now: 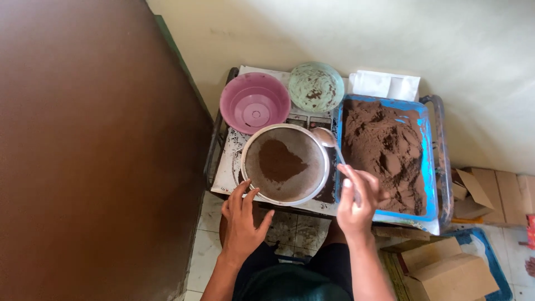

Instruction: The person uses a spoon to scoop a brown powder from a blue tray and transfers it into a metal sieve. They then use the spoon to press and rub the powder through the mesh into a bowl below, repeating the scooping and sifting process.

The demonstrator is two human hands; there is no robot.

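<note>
A round metal sieve (285, 165) holds a small heap of brown powder (280, 161) at its middle. My left hand (243, 221) grips the sieve's near rim with fingers over the edge. My right hand (357, 201) holds a metal spoon (329, 140) by its handle; the spoon's bowl rests over the sieve's right rim. Right of the sieve lies a blue tray (426, 167) heaped with brown powder (384, 153).
A pink plastic bowl (254, 102) and a green bowl (316, 86) smeared with brown stand behind the sieve. White paper (384, 85) lies at the back. A brown door (95, 150) is at left. Cardboard boxes (446, 267) sit on the floor at right.
</note>
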